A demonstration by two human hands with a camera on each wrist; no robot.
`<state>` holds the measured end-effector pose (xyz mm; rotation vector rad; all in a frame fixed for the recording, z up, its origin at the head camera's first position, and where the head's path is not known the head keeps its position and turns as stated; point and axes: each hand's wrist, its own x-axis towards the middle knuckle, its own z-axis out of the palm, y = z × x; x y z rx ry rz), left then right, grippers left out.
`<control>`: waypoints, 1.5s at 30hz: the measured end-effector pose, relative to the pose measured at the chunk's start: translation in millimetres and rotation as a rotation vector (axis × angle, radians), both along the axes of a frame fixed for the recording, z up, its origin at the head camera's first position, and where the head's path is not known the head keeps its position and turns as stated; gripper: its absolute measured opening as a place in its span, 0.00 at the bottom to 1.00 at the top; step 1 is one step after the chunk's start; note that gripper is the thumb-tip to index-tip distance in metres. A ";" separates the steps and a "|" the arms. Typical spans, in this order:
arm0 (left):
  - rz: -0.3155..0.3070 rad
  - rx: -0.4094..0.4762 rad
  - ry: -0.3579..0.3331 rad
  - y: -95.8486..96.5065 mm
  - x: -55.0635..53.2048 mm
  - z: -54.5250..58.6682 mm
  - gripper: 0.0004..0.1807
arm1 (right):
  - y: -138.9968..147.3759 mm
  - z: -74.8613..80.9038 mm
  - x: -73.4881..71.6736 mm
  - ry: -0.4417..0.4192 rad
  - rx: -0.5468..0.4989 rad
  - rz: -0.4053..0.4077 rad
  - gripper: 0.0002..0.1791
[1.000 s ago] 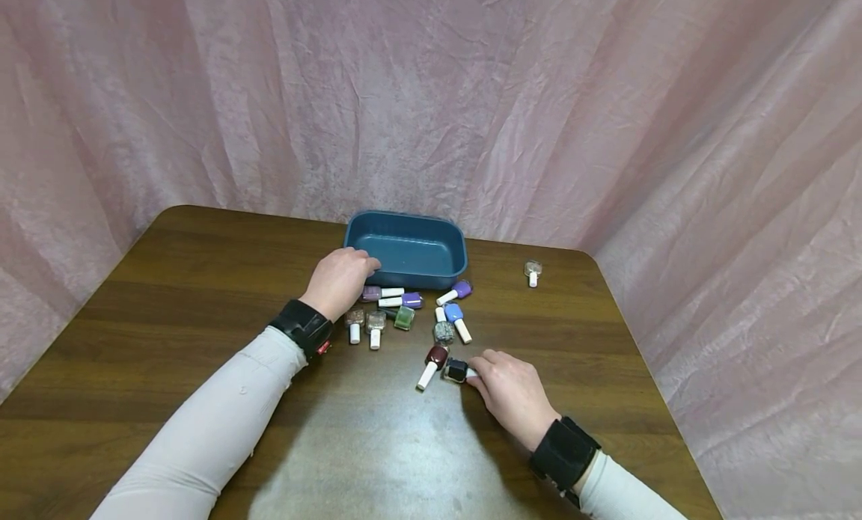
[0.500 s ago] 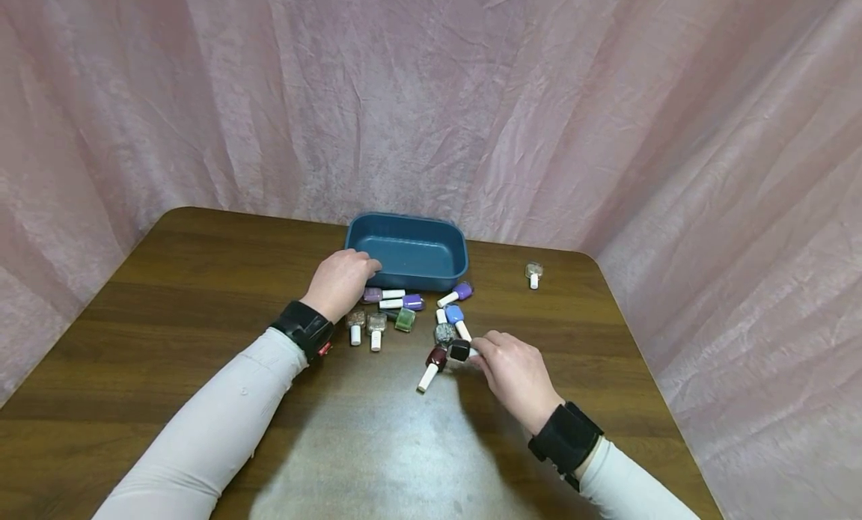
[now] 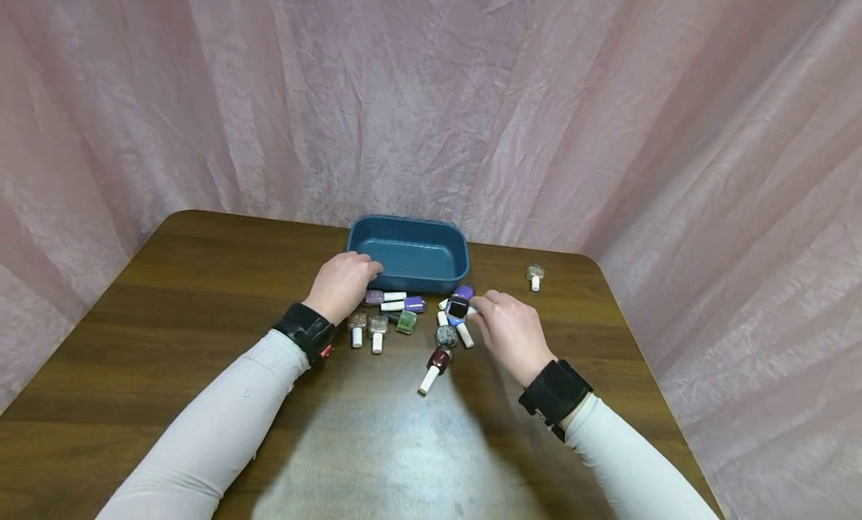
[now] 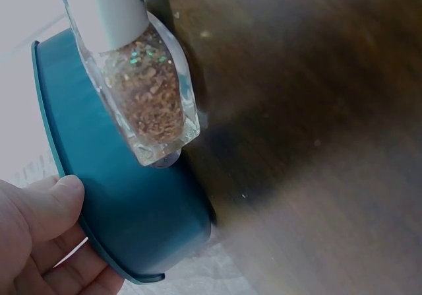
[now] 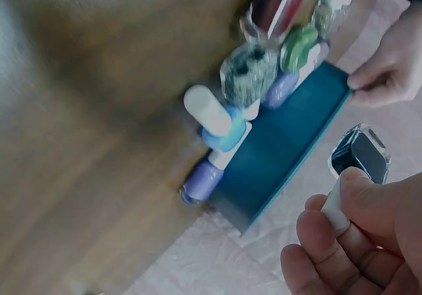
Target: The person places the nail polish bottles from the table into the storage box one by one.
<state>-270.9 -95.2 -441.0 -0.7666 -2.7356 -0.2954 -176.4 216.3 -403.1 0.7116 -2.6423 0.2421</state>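
My right hand (image 3: 515,337) pinches the white cap of a black nail polish bottle (image 5: 364,151) between thumb and fingers, holding it up over the blue nail polish. My left hand (image 3: 342,284) grips the near left rim of a teal plastic bin (image 3: 420,260), thumb outside and fingers over the edge in the left wrist view. Several nail polish bottles lie in front of the bin: a green one (image 3: 406,322), a dark red one (image 3: 439,361), a dark glitter one (image 3: 446,337) and purple ones. A copper glitter bottle (image 4: 148,90) lies near my left wrist.
A clear glitter bottle (image 3: 535,271) lies apart at the far right of the wooden table (image 3: 222,280). Pink curtains (image 3: 431,101) hang behind the table's far edge.
My right hand has lifted the black nail polish off the table beside the dark red one and carried it forward, towards the bin. My left hand has stayed on the bin's rim.
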 end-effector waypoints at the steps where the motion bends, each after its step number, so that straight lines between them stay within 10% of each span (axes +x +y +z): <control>1: 0.001 0.000 -0.003 0.2 0.1 0.0 0.13 | -0.5 1.0 -4.0 0.001 0.002 -0.004 0.10; 25: -0.003 0.009 0.009 -0.3 -2.5 0.0 0.13 | -17.3 6.1 -87.0 -0.030 0.053 -0.105 0.07; 45: -0.013 0.017 0.035 0.1 -6.0 -3.4 0.12 | -40.7 -2.0 -127.4 -0.067 0.184 -0.140 0.05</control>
